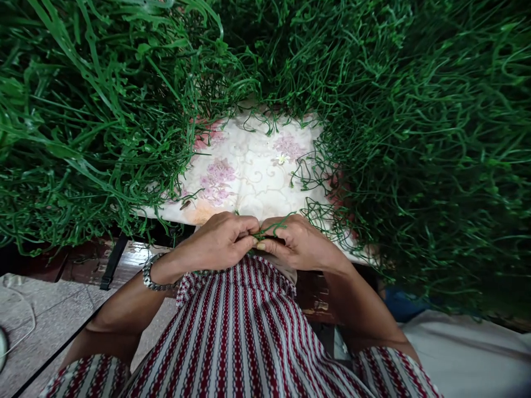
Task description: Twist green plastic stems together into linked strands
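No readable writing or labels anywhere. Both my hands are closed on a thin green stem, pinched between them at the near edge of the bench. Left hand is curled, fingertips touching the right hand, which is also curled. Stem's long axis runs roughly left to right, tilted slightly up toward the right, its free end poking out above my right knuckles. It looks like plastic: slim, glossy, dark green, a bit kinked. How far it runs inside my hands I can't tell.

Metal bracelet on my left wrist. Just below the hands is my red-and-white striped shirt. Beyond the hands the bench carries a cream cloth with pink flower print. One small white flower lies on it, well beyond my hands. Big heaps of green stems crowd the bench left, right and far side of my hands, strands spilling onto the cloth.
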The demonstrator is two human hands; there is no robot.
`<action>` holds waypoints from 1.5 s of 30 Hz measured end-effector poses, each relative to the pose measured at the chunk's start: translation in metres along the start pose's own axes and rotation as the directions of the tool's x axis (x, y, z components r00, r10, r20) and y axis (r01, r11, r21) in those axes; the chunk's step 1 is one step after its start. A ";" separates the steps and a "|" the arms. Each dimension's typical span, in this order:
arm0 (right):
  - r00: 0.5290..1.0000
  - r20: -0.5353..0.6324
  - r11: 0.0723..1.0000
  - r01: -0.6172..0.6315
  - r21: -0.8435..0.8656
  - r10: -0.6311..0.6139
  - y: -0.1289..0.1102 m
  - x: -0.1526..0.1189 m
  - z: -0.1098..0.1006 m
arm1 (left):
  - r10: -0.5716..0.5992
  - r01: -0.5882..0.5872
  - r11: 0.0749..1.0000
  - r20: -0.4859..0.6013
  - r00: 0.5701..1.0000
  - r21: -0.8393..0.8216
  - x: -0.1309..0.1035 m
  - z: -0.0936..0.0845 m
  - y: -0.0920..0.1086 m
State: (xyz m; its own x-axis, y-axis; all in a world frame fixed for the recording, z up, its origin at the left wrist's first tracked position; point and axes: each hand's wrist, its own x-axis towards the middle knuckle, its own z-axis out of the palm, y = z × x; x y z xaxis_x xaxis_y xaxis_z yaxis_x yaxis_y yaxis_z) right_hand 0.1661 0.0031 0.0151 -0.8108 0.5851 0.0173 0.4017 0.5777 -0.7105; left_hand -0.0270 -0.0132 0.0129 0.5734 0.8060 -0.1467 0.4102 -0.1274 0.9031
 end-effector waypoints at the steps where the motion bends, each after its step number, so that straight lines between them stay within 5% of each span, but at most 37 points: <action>1: 1.000 0.013 1.000 -0.002 0.003 0.002 0.000 0.000 0.000 | -0.004 0.004 1.000 0.019 1.000 0.010 0.000 -0.001 0.001; 7: 0.977 0.095 0.914 0.143 0.380 -0.192 0.004 0.001 0.001 | 0.072 -0.005 0.973 0.279 0.958 -0.233 -0.003 -0.011 0.006; 13: 0.949 0.001 0.741 0.246 0.625 -0.316 0.006 0.006 0.015 | 0.222 -0.050 0.869 0.299 0.928 -0.492 -0.004 -0.010 -0.004; 16: 0.960 -0.115 0.844 0.280 0.458 -0.256 0.004 0.005 0.017 | 0.127 0.006 0.881 0.248 0.961 -0.473 -0.005 -0.008 -0.006; 19: 0.974 -0.165 0.982 0.172 0.079 -0.157 0.001 0.004 0.011 | -0.023 0.054 0.973 0.139 0.990 -0.223 -0.006 -0.007 -0.003; 22: 0.986 -0.113 0.964 0.095 -0.249 -0.126 -0.002 0.004 0.003 | -0.053 0.046 0.997 0.109 0.993 0.068 -0.004 -0.010 0.002; 24: 0.986 -0.062 0.944 0.131 -0.304 -0.157 -0.003 0.005 0.000 | -0.029 0.009 0.990 0.142 0.990 0.140 -0.002 -0.012 0.003; 29: 0.937 0.068 0.939 0.341 0.043 -0.344 -0.002 0.011 -0.001 | 0.114 -0.094 0.993 0.347 0.931 -0.073 -0.001 -0.017 0.000; 33: 0.890 0.040 0.824 0.402 0.399 -0.454 0.000 0.016 0.006 | 0.228 -0.129 0.959 0.414 0.881 -0.253 -0.004 -0.018 -0.001; 40: 0.949 -0.110 0.654 0.286 0.701 -0.297 -0.001 0.006 0.016 | 0.346 -0.042 0.835 0.464 0.816 -0.548 -0.007 -0.016 -0.005; 42: 0.957 -0.190 0.626 0.287 0.725 -0.219 0.000 0.001 0.013 | 0.320 -0.015 0.808 0.417 0.851 -0.589 -0.007 -0.015 -0.007; 45: 0.947 -0.297 0.779 0.279 0.562 -0.125 0.004 -0.001 0.005 | 0.085 0.036 0.804 0.175 0.981 -0.593 -0.005 -0.015 -0.007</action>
State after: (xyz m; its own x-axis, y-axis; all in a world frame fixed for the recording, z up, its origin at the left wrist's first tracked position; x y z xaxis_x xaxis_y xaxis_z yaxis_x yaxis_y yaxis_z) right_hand 0.1664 0.0023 0.0084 -0.6912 0.6508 0.3141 -0.1527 0.2934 -0.9437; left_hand -0.0436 -0.0075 0.0133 0.7216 0.6785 -0.1375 -0.0700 0.2692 0.9605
